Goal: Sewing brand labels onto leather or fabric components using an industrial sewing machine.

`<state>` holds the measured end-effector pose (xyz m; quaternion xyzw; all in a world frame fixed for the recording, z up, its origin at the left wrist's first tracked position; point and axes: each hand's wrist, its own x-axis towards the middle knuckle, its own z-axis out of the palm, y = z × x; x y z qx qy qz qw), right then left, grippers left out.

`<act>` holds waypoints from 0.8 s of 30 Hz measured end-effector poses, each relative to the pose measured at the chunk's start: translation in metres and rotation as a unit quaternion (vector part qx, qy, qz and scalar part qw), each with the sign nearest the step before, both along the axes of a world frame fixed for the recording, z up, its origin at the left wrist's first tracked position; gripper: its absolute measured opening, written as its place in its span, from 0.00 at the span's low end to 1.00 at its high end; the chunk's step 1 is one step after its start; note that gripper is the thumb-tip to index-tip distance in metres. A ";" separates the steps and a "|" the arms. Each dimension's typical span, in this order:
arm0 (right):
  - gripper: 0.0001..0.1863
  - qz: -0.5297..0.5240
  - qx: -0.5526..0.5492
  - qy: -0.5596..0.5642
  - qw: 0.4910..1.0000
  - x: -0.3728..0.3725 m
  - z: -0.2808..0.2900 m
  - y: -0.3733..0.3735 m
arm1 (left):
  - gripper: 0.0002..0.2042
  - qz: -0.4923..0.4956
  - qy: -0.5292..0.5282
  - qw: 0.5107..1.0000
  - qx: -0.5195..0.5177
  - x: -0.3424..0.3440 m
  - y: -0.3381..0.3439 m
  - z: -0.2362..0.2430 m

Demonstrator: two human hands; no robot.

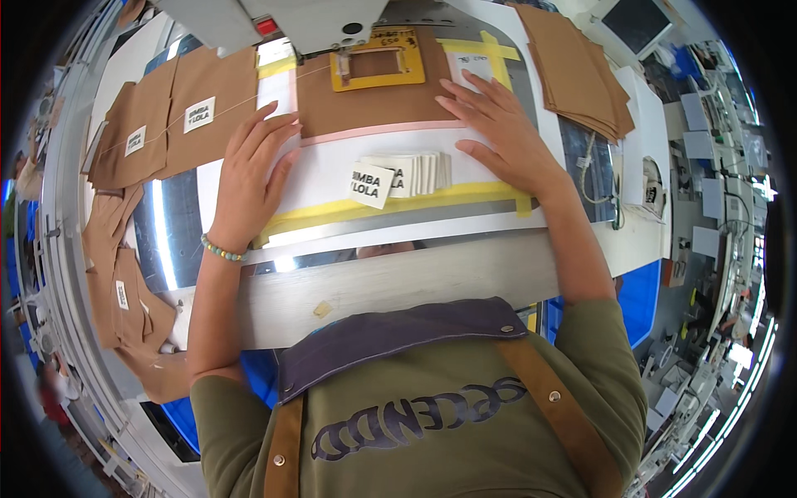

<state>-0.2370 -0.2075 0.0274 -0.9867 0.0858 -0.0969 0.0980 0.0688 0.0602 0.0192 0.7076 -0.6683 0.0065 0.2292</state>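
Note:
A brown fabric panel (374,108) lies flat on a white, tape-marked template, partly under a yellow clamp frame (415,65) of a sewing machine (320,21). My left hand (253,170) rests by the panel's left edge, its fingers stretched forward and holding nothing. At the right edge lies my right hand (508,137), fingers spread, the tips on the fabric and the white strip beside it. Between my hands, nearer me, is a fanned stack of white square labels (423,174) with black print. One loose label (371,185) overlaps the stack's left end, tilted.
Left of the machine lie brown pieces (224,70) with labels on them, a thread running across. More brown pieces (124,282) hang at the left edge. A stack of brown panels (573,70) sits at right. Yellow tape (473,192) borders the template. A blue bin (639,303) stands lower right.

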 end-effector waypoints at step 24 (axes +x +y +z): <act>0.26 0.012 -0.049 -0.054 0.997 0.005 -0.004 0.007 | 0.29 -0.019 -0.077 0.996 0.047 -0.007 -0.004 -0.002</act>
